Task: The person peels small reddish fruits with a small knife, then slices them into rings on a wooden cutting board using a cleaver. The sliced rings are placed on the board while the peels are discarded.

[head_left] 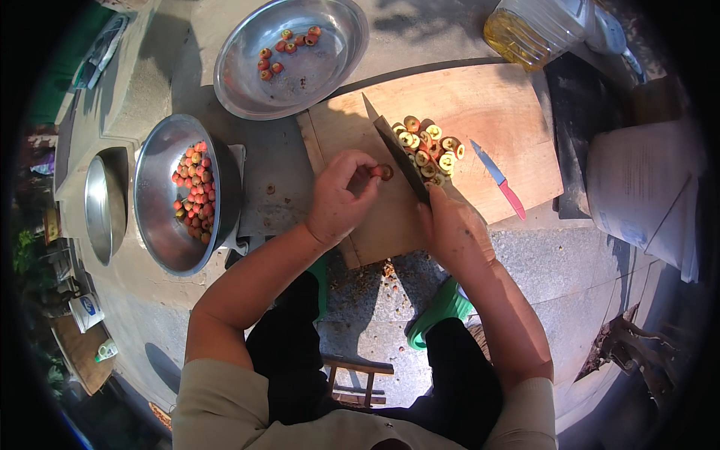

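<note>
My left hand is over the left part of a wooden cutting board, its thumb and fingers pinching a small red fruit that looks like a hawthorn. The fruit is to the left of a dark-bladed kitchen knife, apart from the blade. My right hand grips this knife by the handle, which the fingers hide; the blade points away from me, edge-on. Just right of the blade lies a pile of halved fruits with pale flesh and hollowed middles. A paring knife with a red handle rests on the board farther right.
A steel bowl on the left holds many whole red fruits. Beyond the board, a wide metal basin contains several fruits. A plastic jug of yellow liquid stands at the far right. Scraps litter the ground between my feet.
</note>
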`<action>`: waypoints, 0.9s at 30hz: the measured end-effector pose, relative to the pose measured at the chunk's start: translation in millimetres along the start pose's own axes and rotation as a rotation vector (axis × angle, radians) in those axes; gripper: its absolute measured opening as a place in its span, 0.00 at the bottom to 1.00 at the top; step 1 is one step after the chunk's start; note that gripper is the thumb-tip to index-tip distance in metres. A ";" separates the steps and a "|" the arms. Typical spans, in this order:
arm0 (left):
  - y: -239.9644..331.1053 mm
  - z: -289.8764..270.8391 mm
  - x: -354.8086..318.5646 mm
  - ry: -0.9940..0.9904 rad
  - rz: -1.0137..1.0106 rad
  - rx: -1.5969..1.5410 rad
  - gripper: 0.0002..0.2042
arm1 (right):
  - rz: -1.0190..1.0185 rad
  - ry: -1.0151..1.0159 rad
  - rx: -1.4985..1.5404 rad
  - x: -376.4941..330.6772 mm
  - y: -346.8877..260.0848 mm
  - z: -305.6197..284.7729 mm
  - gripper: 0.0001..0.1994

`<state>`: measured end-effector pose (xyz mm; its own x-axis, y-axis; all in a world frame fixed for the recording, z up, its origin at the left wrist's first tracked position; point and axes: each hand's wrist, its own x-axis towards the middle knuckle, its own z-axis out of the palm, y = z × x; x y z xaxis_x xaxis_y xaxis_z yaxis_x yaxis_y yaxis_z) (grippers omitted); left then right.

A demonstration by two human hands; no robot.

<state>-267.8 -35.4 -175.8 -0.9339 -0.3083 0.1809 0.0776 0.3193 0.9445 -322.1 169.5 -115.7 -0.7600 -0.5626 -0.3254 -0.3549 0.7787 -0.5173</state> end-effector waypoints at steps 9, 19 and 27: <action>-20.1 -2.6 -15.4 0.030 0.099 0.158 0.09 | 0.007 -0.013 0.135 -24.6 -12.7 1.7 0.08; -22.5 -6.1 -16.4 -0.004 0.085 0.167 0.09 | -0.050 -0.039 0.091 -23.7 -14.2 6.7 0.09; -21.1 -7.5 -14.4 -0.019 0.132 0.225 0.09 | -0.028 -0.078 0.066 -9.5 -23.0 7.2 0.11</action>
<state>-253.3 -44.4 -196.3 -0.9273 -0.2347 0.2916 0.1216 0.5477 0.8278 -302.8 155.0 -106.4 -0.7049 -0.6055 -0.3694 -0.3365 0.7439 -0.5774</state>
